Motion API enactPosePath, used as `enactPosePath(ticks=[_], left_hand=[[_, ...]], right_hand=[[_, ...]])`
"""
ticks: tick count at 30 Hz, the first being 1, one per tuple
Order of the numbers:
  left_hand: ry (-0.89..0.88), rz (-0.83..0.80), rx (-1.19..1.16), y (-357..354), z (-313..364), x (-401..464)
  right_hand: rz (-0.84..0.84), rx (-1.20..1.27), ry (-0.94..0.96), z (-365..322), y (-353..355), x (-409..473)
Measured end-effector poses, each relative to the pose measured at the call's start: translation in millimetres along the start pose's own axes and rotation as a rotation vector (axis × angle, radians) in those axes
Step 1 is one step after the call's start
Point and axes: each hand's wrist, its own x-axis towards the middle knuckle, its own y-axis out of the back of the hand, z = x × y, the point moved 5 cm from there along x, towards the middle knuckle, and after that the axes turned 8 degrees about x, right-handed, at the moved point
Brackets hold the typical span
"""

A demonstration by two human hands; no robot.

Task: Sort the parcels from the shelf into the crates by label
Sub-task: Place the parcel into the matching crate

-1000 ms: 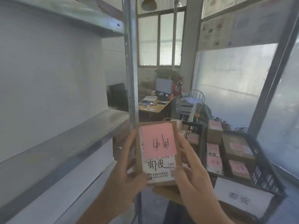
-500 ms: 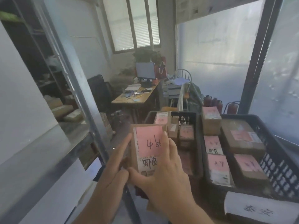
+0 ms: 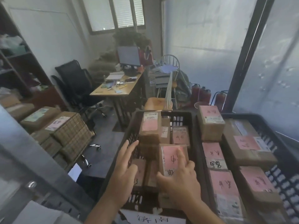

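Observation:
A brown parcel with a pink handwritten label (image 3: 169, 156) lies inside the left black crate (image 3: 182, 114), among other pink-labelled parcels. My right hand (image 3: 179, 180) holds it from above, the thumb at its near left edge and the index finger laid along the label. My left hand (image 3: 124, 173) is spread with straight fingers at the crate's left side, the fingertips by a tall stack of parcels (image 3: 149, 128). A white paper sign (image 3: 153, 219) hangs on the crate's front.
A second black crate (image 3: 268, 118) with several pink-labelled parcels stands directly to the right. The metal shelf's frame (image 3: 21, 159) runs along the left. More boxes (image 3: 64, 126) are stacked on the left floor. Beyond are a desk, an office chair and fire extinguishers.
My view swung from the shelf down to the crates. The parcel went from both hands into the left crate; my left hand came off it and spread open.

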Motion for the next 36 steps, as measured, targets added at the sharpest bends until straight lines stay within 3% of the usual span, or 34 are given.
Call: enactPosePath(ticks=[8, 24, 32, 36], left_hand=[[-0.079, 0.088, 0.195, 6, -44, 71], [-0.098, -0.023, 0.147, -13, -47, 74], [-0.112, 0.026, 0.143, -7, -39, 76], [-0.101, 0.035, 0.141, -6, -39, 75]], right_hand=[[0.059, -0.155, -0.243, 28, -37, 61], [0.274, -0.571, -0.034, 32, -50, 66], [0.075, -0.688, 0.040, 46, -62, 75], [-0.009, -0.740, 0.178, 44, -68, 82]])
